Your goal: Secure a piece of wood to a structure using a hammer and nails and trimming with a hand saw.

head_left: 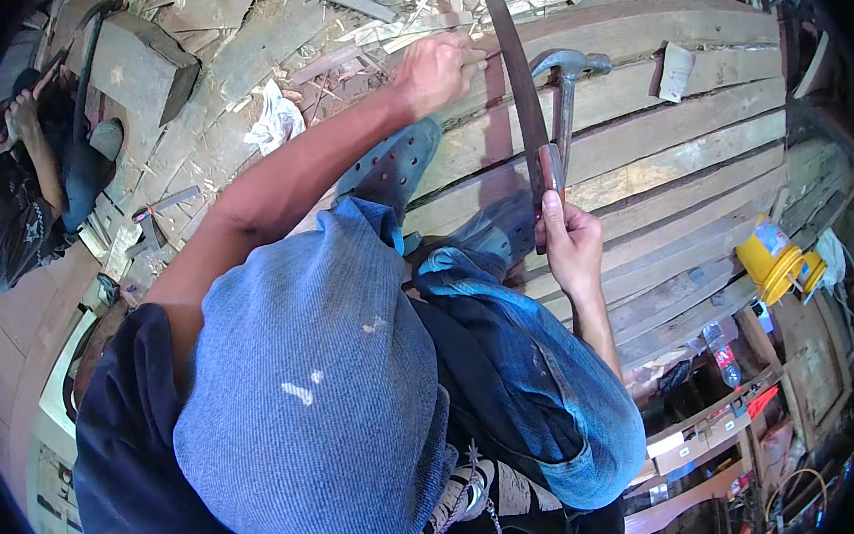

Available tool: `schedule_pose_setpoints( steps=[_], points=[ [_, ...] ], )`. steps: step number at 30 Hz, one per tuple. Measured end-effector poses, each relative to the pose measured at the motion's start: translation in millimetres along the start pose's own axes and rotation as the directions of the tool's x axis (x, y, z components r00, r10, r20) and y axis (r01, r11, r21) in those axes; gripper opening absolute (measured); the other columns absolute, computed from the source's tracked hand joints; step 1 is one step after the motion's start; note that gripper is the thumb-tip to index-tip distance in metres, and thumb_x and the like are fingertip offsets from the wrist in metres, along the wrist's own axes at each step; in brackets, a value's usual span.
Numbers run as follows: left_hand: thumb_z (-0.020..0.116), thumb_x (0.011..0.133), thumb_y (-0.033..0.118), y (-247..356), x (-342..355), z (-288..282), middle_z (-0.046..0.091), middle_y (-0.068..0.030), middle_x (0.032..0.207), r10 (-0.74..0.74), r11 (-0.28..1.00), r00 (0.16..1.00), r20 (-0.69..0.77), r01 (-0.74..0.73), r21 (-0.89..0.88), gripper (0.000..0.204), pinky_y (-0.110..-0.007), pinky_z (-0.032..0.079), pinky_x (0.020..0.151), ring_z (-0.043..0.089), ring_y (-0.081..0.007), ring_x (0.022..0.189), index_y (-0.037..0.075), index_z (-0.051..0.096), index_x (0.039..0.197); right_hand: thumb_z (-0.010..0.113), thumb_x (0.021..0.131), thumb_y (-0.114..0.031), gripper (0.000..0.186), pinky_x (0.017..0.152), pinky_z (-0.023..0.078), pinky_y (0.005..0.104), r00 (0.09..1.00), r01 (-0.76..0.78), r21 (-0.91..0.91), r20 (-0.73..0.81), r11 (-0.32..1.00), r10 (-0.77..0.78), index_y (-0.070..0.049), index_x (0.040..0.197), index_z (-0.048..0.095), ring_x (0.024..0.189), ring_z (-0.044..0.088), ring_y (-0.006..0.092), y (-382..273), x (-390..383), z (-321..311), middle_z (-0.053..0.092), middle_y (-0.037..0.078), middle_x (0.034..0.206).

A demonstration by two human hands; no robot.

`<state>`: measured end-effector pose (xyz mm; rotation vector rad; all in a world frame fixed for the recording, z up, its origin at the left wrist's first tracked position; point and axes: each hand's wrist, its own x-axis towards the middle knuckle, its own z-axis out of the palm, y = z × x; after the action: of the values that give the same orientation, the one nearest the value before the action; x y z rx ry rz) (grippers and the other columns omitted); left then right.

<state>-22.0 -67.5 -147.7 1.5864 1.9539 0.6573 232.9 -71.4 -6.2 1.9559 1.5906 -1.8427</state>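
Observation:
I squat on weathered wooden planks, with my jeans-clad knees filling the lower middle. My right hand is closed around the lower end of a claw hammer, whose steel head points up and away. A long, dark, slightly curved metal strip runs beside the hammer's handle down to that hand; whether the hand also grips it I cannot tell. My left hand reaches far forward. Its fingers pinch a small thin object against the strip's left edge.
A blue perforated clog is on my foot. White crumpled rag, wood block and scraps lie at the back left. Another person sits at far left. A yellow container and a plastic bottle are at the right.

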Motion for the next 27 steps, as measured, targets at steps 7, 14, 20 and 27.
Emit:
schedule_pose_setpoints(
  steps=[7, 14, 20, 27],
  points=[
    [0.068, 0.077, 0.014, 0.1, 0.4, -0.9, 0.062, -0.0217, 0.117, -0.031, 0.999, 0.997, 0.064, 0.03, 0.022, 0.028, -0.038, 0.054, 0.087, 0.064, -0.033, 0.101, 0.012, 0.073, 0.104, 0.06, 0.093, -0.04, 0.05, 0.047, 0.035, 0.0246, 1.0, 0.012, 0.038, 0.009, 0.999, -0.013, -0.002, 0.062, 0.058, 0.05, 0.045, 0.0057, 2.0, 1.1, 1.0, 0.051, -0.001, 0.053],
    [0.067, 0.077, 0.012, -0.7, -0.5, -1.8, 0.066, -0.0154, 0.102, -0.075, 0.993, 0.996, 0.049, 0.079, -0.084, 0.026, -0.038, 0.055, 0.079, 0.065, -0.0314, 0.087, 0.011, 0.073, 0.103, 0.061, 0.093, -0.036, 0.046, 0.046, 0.033, 0.0246, 0.999, -0.017, 0.061, 0.028, 0.998, 0.015, -0.003, 0.062, 0.058, 0.05, 0.042, 0.0048, -0.3, 1.5, 2.3, 0.05, -0.002, 0.053],
    [0.067, 0.076, 0.01, 0.2, -1.8, -3.8, 0.064, -0.0111, 0.089, 0.034, 0.999, 0.999, 0.003, -0.034, -0.042, 0.025, -0.038, 0.055, 0.072, 0.064, -0.0283, 0.079, 0.008, 0.073, 0.1, 0.067, 0.09, -0.03, 0.037, 0.046, 0.03, 0.0236, 0.999, 0.039, 0.066, 0.003, 0.997, -0.039, -0.002, 0.066, 0.06, 0.052, 0.038, 0.0034, -3.1, -5.5, 6.2, 0.045, -0.005, 0.054],
    [0.07, 0.078, 0.014, -6.6, -2.3, 6.8, 0.064, -0.0077, 0.086, 0.173, 0.985, 0.98, -0.1, -0.173, 0.01, 0.02, -0.038, 0.055, 0.068, 0.063, -0.0232, 0.076, 0.015, 0.075, 0.096, 0.068, 0.089, -0.015, 0.031, 0.046, 0.023, 0.022, 0.995, 0.083, -0.098, -0.048, 0.992, -0.088, -0.005, 0.065, 0.051, 0.054, 0.031, 0.0012, -29.3, -40.4, -16.0, 0.04, -0.009, 0.057]
  ],
)
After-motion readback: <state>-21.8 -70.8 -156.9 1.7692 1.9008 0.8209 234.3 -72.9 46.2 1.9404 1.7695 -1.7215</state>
